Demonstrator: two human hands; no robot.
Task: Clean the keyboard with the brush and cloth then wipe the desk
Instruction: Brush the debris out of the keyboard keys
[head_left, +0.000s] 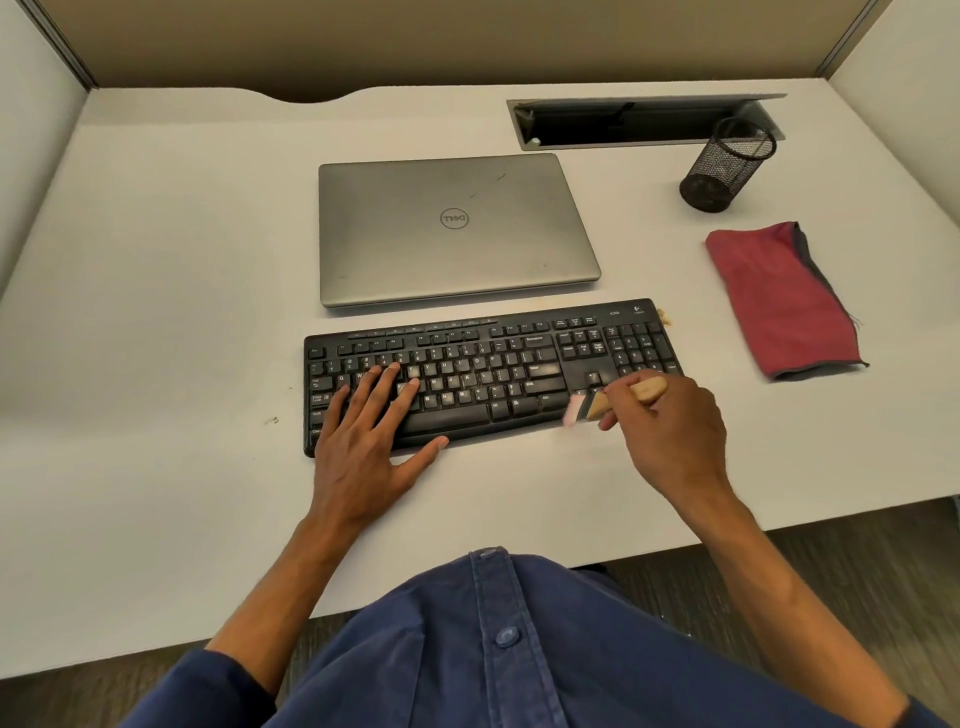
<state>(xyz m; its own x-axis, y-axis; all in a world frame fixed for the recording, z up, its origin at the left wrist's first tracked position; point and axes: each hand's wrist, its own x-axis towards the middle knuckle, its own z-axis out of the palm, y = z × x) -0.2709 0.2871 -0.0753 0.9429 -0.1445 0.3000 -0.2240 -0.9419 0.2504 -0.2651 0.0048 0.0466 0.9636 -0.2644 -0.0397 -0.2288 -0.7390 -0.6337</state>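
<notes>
My left hand lies flat on the left half of the black keyboard, fingers straight and spread over the letter keys, thumb stretched out along its near edge. The keyboard sits across the middle of the white bench, just in front of a closed grey laptop. At the keyboard's right end my right hand grips the wooden handle of the brush, fingers curled round it, with the blurred pale bristles down at the near right corner by the arrow keys. Further right, well apart from the keyboard, the folded red cloth lies on the bench, and behind it stands a black mesh pen cup.
</notes>
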